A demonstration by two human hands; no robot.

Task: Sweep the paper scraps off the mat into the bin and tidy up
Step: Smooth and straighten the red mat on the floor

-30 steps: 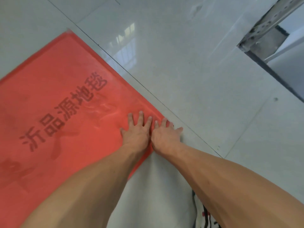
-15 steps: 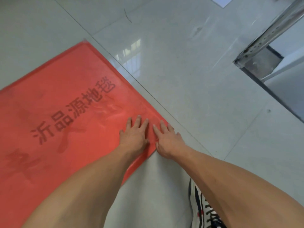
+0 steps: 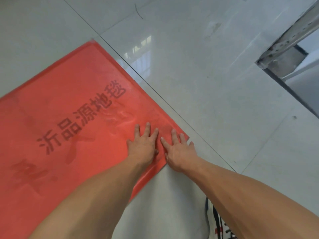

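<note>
Presently, item by item.

Mat (image 3: 65,121): red, printed with dark characters, lying flat on the tiled floor (image 3: 207,100). Its right corner sits just beside a tile joint. No paper scraps show on its visible surface and no bin is in view. The sweeping therefore looks finished, and this reads as the tidy-up step: pressing the mat flat and square at that corner.

Left hand (image 3: 143,144): palm down on the mat, just inside the right corner. Fingers are straight and slightly spread, holding nothing.

Right hand (image 3: 178,150): palm down just beside the left, fingers straight and fanned. The fingertips are on the mat at the corner itself, and the heel of the hand reaches over the near edge onto the floor.

Neither hand curls round or pinches anything; both only press. The likely reason for the pairing is that two flat palms side by side spread the load and smooth the ruffled patch near the corner.

Shoe (image 3: 218,225): white with dark stripes, on the floor off the mat's near edge.

Metal frame (image 3: 290,37): on the floor, well apart from the mat's far-right edge.
</note>
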